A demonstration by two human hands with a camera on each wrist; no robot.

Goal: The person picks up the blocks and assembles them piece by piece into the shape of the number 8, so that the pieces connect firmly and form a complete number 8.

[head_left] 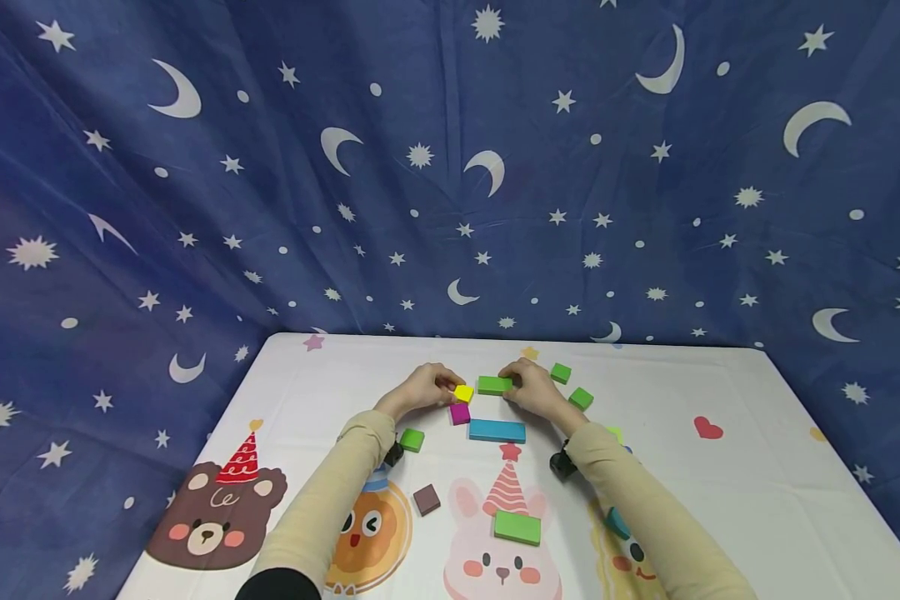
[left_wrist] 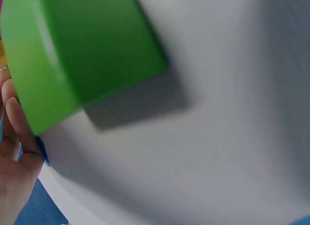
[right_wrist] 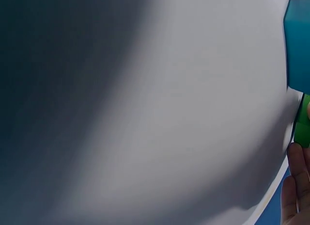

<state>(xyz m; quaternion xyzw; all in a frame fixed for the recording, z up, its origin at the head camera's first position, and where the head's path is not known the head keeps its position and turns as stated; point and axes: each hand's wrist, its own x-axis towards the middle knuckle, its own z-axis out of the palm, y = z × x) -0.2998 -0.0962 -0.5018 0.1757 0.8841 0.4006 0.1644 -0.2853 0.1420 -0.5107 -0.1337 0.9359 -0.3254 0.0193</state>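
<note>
My left hand (head_left: 427,387) pinches a small yellow block (head_left: 463,394) at its fingertips. Just below that block lies a magenta cube (head_left: 460,414). Across from it, my right hand (head_left: 532,389) holds the right end of a long green block (head_left: 493,385) between thumb and fingers. A long blue block (head_left: 497,430) lies nearer than the green one, to the right of the magenta cube. In the left wrist view a green cube (left_wrist: 101,40) looms large, with the left fingers (left_wrist: 18,116) behind it. The right wrist view catches the green block (right_wrist: 302,133) and part of the right hand at its edge.
Two green cubes, one (head_left: 561,372) farther back and one (head_left: 581,398) nearer, lie right of the right hand. A brown cube (head_left: 427,499) and another long green block (head_left: 517,527) lie toward the front. The right sleeve (head_left: 645,500) partly covers a teal block (head_left: 617,523).
</note>
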